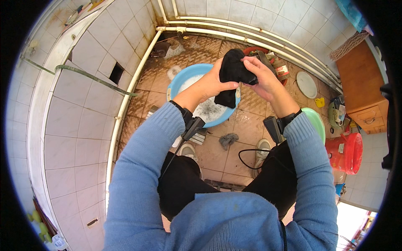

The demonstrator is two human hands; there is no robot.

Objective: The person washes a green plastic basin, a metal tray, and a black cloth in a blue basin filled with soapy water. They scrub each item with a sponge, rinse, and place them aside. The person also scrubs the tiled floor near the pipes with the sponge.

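Observation:
Both of my hands hold a black cloth item, perhaps a sock, above the right part of a blue plastic basin. My left hand grips its left side, with the thumb laid across the front. At the upper right edge, the fingers and thumb of my right hand pinch the fabric. One end of the cloth hangs down over the basin's right rim. Inside the basin is sudsy water with grey-dark patches in the foam; my left forearm hides part of it.
A grey fluffy clump lies on the tiled floor between my shoes. To the right stand a green basin, a red bucket and a wooden cabinet. A round pale lid lies near the wall pipes.

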